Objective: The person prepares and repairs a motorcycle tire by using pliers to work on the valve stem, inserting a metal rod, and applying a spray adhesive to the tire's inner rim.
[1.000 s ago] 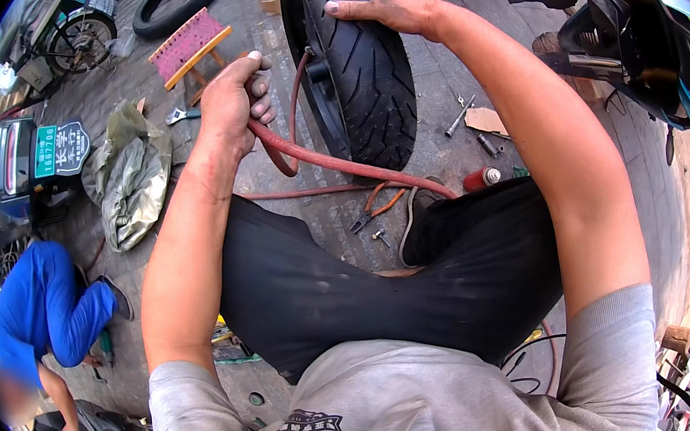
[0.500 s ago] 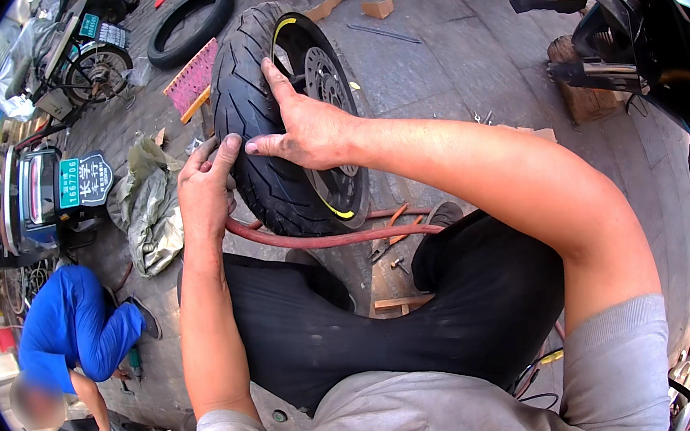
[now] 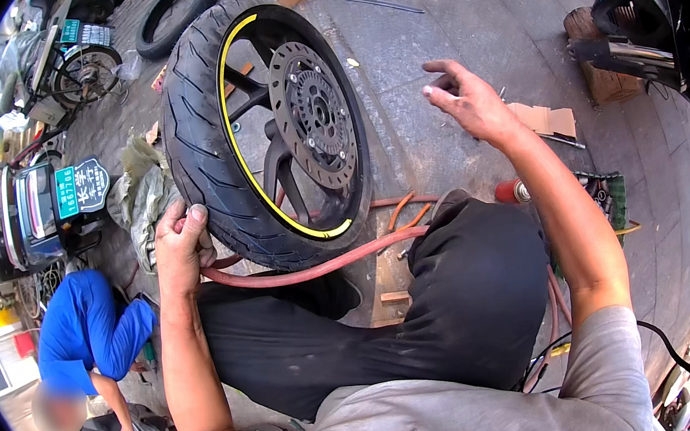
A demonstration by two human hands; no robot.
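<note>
A motorcycle wheel with a black grooved tire (image 3: 212, 163) stands tilted in front of me. Its black rim carries a yellow stripe (image 3: 245, 168), and a slotted brake disc (image 3: 290, 127) faces right. My left hand (image 3: 183, 241) is closed at the wheel's lower left, thumb up, around the end of a red hose (image 3: 317, 269); the fitting inside the fist is hidden. That hose passes below the tire toward my knee. To the right of the wheel, my right hand (image 3: 475, 107) is in the air, fingers loosely bent and apart, holding nothing.
Orange-handled pliers (image 3: 401, 212) lie between my feet. A spray can (image 3: 512, 191) and a green toolbox (image 3: 609, 198) are by my right knee. A loose tire (image 3: 177, 15) lies behind. Parked motorbikes (image 3: 39, 212) and a person in blue (image 3: 81, 329) are on the left.
My right hand has left the tire and moved right. The wheel has turned, showing more of its disc side. My left hand has shifted left and down, still closed at the hose end.
</note>
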